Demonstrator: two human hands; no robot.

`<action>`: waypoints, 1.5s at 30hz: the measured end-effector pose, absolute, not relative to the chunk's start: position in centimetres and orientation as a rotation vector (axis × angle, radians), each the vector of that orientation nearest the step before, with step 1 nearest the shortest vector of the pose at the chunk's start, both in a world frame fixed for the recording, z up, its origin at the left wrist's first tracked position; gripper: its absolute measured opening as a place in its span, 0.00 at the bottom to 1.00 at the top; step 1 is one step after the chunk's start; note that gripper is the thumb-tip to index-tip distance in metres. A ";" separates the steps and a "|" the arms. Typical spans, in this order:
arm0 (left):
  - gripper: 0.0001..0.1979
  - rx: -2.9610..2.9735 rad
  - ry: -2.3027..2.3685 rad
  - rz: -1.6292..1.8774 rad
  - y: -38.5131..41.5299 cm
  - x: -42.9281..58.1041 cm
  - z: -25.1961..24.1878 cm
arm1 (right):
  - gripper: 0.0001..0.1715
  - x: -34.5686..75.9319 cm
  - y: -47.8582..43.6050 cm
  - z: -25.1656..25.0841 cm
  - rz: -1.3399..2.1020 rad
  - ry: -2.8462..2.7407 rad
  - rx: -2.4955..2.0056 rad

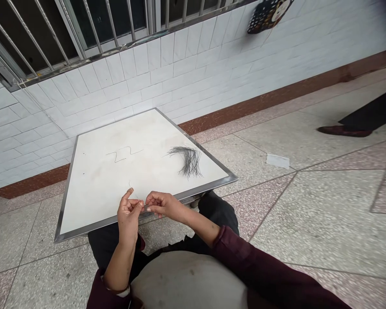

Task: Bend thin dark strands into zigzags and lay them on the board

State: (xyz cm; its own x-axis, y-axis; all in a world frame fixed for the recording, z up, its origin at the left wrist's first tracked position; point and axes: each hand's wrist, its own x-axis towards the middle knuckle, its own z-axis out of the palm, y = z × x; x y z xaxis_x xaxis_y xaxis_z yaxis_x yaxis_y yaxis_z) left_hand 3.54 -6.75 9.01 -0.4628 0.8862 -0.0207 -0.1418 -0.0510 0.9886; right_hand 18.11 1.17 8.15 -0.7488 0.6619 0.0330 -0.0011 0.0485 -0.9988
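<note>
Just above the near edge of the white table (93,189), my left hand (129,210) and my right hand (162,204) meet almost fingertip to fingertip. Each is closed in a pinch. A thin wire (129,183) shows as a faint line by my raised left index finger; the rest of it is too fine to follow between the fingers. Beyond my hands lies a dark bent wire (116,156) with square-cornered steps; whether it is one piece or two I cannot tell. A loose bundle of thin black wires (190,161) lies to the right.
The table's metal rim (212,184) runs close over my knees. Behind it stands a white tiled wall (141,86) with a barred window (93,25). A patterned bag (266,17) hangs there. A white paper (277,161) lies on the floor near another person's shoe (344,131).
</note>
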 end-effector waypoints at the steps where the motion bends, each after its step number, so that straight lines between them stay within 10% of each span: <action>1: 0.32 0.828 1.433 1.647 -6.7 3.5 9.0 | 0.16 18.2 1.2 8.1 1.663 -1.877 -0.648; 18: 0.26 0.926 1.518 1.524 -6.7 3.0 8.9 | 0.10 18.4 1.7 7.5 1.053 -2.136 -0.619; 45: 0.40 0.833 1.540 1.211 -6.8 2.5 9.3 | 0.07 21.0 3.8 7.0 1.086 -2.211 -0.480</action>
